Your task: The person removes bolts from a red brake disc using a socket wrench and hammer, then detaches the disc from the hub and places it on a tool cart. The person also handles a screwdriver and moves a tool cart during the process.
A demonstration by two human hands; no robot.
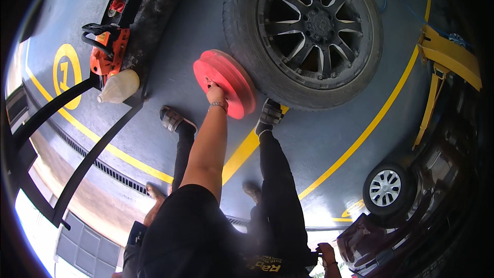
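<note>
A red, round, grooved disc like a wheel (242,88) stands tilted on the grey floor in front of my feet. My left hand (215,94), a bracelet at its wrist, reaches down with fingers hooked at the hole in the disc's middle. Right beside the disc is a big tire on a dark spoked rim (303,80), its tread close to the disc's right side. The toe of my right shoe (270,113) comes up against the tire's lower edge. My left shoe (174,118) is left of the disc. My right hand does not show.
Orange-and-black equipment (109,54) and a whitish jug (121,86) are by a black metal frame (77,175) on the left. A yellow metal arm (437,80) and a dark car (437,201) occupy the right. Another person's hand (327,253) shows at lower right.
</note>
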